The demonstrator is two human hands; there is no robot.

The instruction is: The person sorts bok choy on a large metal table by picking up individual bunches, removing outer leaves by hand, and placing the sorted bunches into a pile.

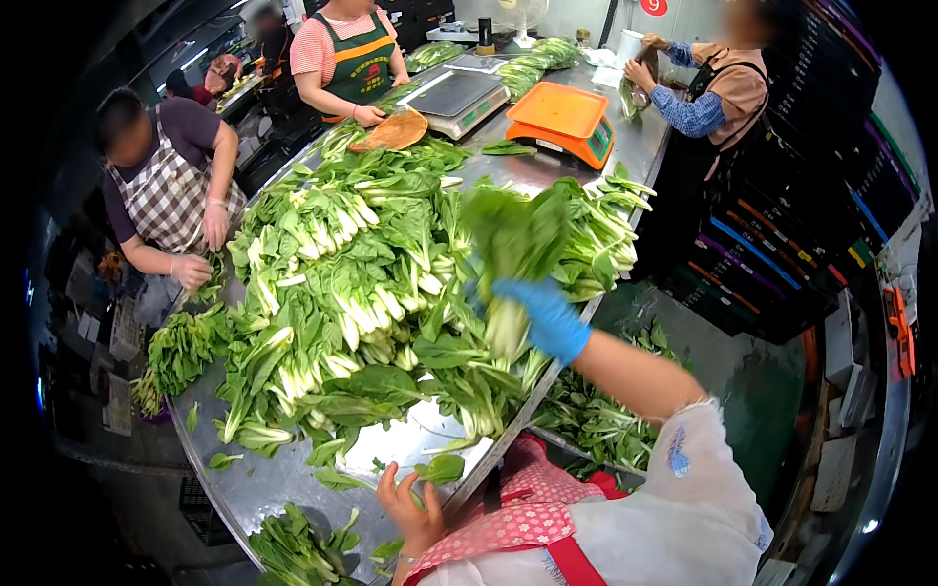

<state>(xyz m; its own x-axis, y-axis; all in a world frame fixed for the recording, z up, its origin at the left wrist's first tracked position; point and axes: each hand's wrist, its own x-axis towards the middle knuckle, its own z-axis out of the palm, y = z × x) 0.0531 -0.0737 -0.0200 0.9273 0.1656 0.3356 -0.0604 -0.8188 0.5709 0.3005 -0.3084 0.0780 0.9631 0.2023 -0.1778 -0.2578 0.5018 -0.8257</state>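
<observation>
My right hand [542, 315], in a blue glove, grips a bunch of leafy greens [516, 234] around its pale stems. The bunch is blurred and held up over the right side of a large heap of greens [366, 293] with white stalks. Bare and with its fingers spread, my left hand [414, 509] is at the table's near edge. Just beyond its fingers is a single green leaf [442, 469]; some green shows between the fingers, and I cannot tell whether they hold it. A smaller pile of greens [297, 546] lies left of this hand.
The metal table [249, 480] carries an orange scale [560, 121] and a grey scale [454, 95] farther back. Co-workers stand at left [172, 168], at the back [355, 58] and at right [714, 95]. Dark crates [769, 242] are stacked at right; loose greens [601, 417] lie below the table's edge.
</observation>
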